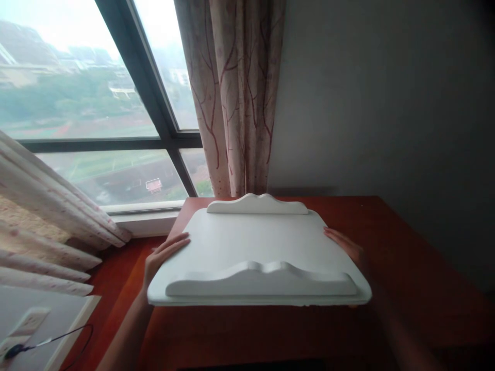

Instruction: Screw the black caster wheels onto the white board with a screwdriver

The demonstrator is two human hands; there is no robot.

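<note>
A white flat board (255, 242) with a wavy raised strip along its near and far edges lies over a red-brown wooden table (406, 257). My left hand (164, 255) grips the board's left edge, fingers stretched along the rim. My right hand (346, 246) holds the right edge in the same way, fingers lying flat against it. The board's near edge sits slightly above the tabletop and casts a shadow under it.
A patterned curtain (235, 98) hangs behind the table beside a large window (96, 103). A grey wall (386, 93) stands at the right. Folded curtain fabric (46, 226) lies at the left, and a wall socket with a black cable (27, 330) is at the lower left.
</note>
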